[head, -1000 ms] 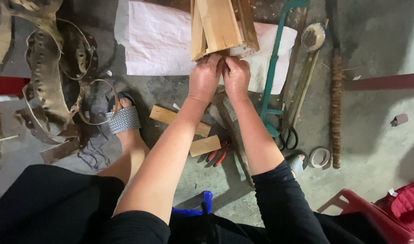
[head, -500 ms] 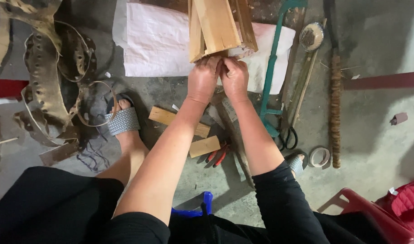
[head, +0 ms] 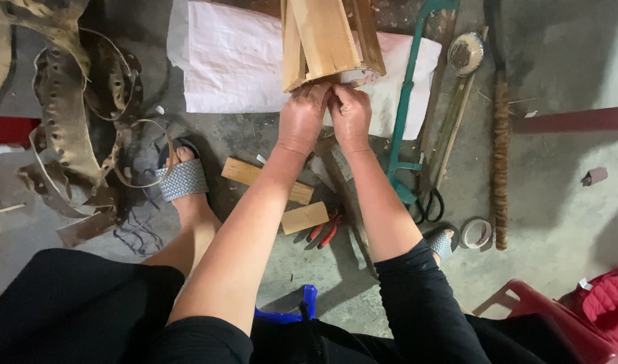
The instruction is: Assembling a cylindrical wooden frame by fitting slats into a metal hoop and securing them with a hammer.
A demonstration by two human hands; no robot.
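Bamboo tube (head: 329, 40) made of split slats stands at top centre, over a white sack sheet (head: 234, 64) spread on the concrete floor (head: 558, 175). Both hands meet at its near lower rim. Left hand (head: 302, 120) has fingers curled tight onto the rim edge, knuckles up. Right hand (head: 350, 116) is pressed against the left, fingers also curled and pinching at the same edge; exactly what is pinched there is hidden by the knuckles. Hands touch each other.

Below the forearms: two short wood blocks (head: 268, 180) on the floor, one longer and angled, one smaller just beside it. Red-handled pliers (head: 326, 230) lie next to the smaller block. A flat metal blade (head: 342, 182) lies partly under the right forearm.

Right of the hands: green-framed saw (head: 406, 108) lying lengthwise, scissors (head: 430, 202) at its near end, tape roll (head: 476, 233) near those, long wrapped stick (head: 501, 148) further right, round brush-like disc (head: 466, 54) near top.

Left side: woven grey sandal (head: 182, 179) on the left foot, pile of curled perforated strips (head: 66, 114) beyond it. Bottom: blue stool edge (head: 302, 310) between the legs, red plastic chair (head: 558, 317) at lower right corner.
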